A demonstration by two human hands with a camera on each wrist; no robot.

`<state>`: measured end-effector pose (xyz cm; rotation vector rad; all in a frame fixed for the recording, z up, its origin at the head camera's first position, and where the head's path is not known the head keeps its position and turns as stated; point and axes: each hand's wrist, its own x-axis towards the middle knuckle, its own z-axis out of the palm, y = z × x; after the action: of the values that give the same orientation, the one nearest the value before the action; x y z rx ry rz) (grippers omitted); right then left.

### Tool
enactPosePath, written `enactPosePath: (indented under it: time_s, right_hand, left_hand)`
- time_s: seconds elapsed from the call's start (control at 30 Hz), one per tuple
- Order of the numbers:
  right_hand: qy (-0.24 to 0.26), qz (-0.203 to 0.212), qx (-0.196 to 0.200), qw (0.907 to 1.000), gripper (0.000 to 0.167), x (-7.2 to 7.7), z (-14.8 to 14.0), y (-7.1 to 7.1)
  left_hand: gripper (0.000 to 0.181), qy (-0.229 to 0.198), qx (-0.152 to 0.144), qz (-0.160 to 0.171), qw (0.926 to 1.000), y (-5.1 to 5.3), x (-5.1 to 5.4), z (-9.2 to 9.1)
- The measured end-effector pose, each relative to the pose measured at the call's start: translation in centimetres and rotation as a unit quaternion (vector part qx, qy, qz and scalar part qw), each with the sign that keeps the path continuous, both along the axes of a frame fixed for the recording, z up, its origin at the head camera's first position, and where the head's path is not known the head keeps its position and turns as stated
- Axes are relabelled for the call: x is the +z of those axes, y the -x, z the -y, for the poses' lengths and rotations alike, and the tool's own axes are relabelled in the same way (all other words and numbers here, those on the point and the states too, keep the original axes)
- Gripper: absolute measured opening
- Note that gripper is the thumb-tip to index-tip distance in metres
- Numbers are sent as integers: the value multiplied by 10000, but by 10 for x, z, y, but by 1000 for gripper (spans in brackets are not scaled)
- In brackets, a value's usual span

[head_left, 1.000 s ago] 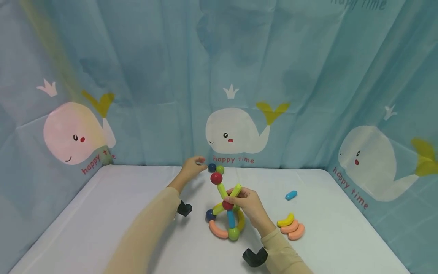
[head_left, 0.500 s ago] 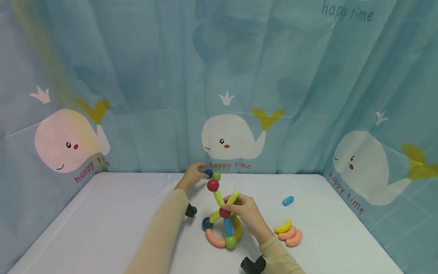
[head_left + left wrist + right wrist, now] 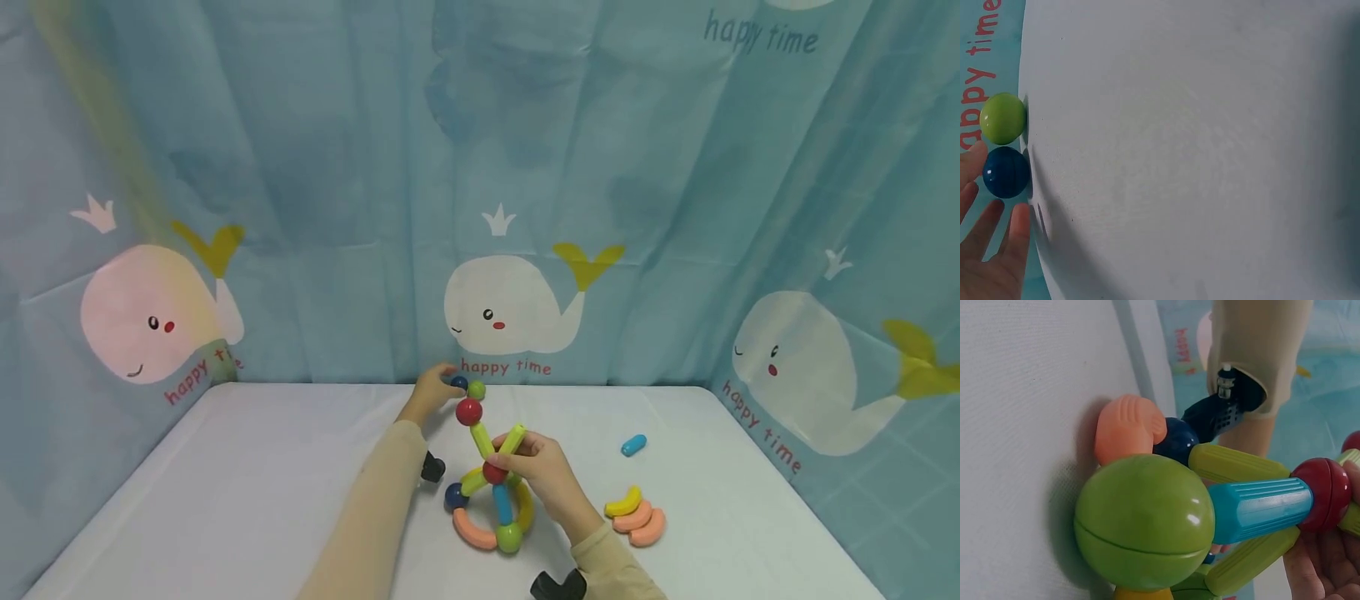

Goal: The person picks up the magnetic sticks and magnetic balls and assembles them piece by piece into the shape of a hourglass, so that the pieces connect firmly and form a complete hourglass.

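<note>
My left hand (image 3: 430, 393) reaches to the table's far edge, beside a dark blue ball (image 3: 459, 383). In the left wrist view its fairly straight fingers spread around that blue ball (image 3: 1006, 172), with a gap below the ball. A green ball (image 3: 1003, 119) lies next to it. My right hand (image 3: 551, 477) pinches a ball-and-stick toy structure near its upper red ball (image 3: 495, 472). That structure has a ring base with a salmon curved stick (image 3: 474, 531), a green ball (image 3: 1144, 522) and a blue stick (image 3: 1263, 509). Another red ball (image 3: 469, 411) tops a yellow-green stick.
On the right of the white table (image 3: 720, 500) lie a short blue stick (image 3: 633, 445), a yellow curved stick (image 3: 624, 502) and two salmon curved sticks (image 3: 648, 528). A blue whale-print curtain (image 3: 337, 208) hangs behind. Black wrist devices (image 3: 558, 585) sit by both forearms.
My left hand has moved right to the dark blue ball, its fingers now around it. My right hand keeps its hold on the structure. The head view has shifted slightly.
</note>
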<state>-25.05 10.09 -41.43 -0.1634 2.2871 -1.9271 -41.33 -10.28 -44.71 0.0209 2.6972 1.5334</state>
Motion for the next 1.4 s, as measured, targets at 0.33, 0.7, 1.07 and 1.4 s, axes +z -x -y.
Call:
enactPosePath:
  time_s: [0.33, 0.7, 1.07, 1.4]
  right_hand:
    - [63, -25, -18, 10000, 34, -2, 1, -1]
    - [126, -130, -7, 9998, 34, -2, 3, -1]
    - [51, -59, -1, 10000, 40, -3, -4, -6]
    - [-32, -140, -360, 9992, 41, -3, -15, -15]
  left_hand:
    - [46, 175, -24, -13, 9998, -2, -4, -5]
    - [31, 737, -56, -47, 9973, -2, 0, 8]
    - [39, -530, -350, 173, 9978, -31, 34, 32]
    - [43, -612, -720, -230, 9953, -56, 95, 34]
